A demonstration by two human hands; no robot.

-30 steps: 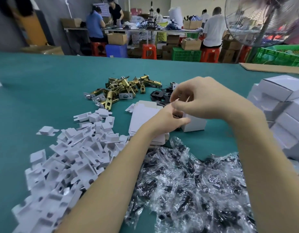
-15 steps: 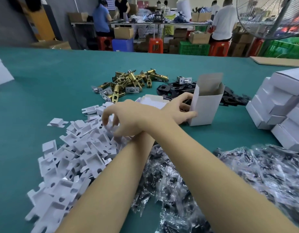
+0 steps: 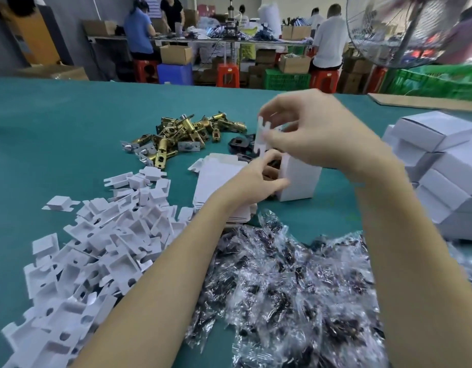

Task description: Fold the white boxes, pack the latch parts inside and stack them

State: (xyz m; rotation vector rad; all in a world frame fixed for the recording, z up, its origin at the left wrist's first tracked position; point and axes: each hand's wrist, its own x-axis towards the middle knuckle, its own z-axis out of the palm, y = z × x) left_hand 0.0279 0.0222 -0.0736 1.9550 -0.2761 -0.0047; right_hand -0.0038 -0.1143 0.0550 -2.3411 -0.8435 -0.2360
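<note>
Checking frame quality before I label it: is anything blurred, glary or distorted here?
Head view: right hand and white insert are motion-smeared; the fan is blurred; bagged parts show glare; the table's far edge bows from the wide lens.

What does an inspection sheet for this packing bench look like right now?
Surface: teal table, bare at far left.
Job's things: upright white box; cardboard insert; brass latches; stacked boxes; flat box blanks.
Clutter: loose inserts pile; bagged parts.
Hands: right hand pinches the insert; left hand at the box.
Cables: nothing seen.
Surroundings: workers, cartons, fan.
</note>
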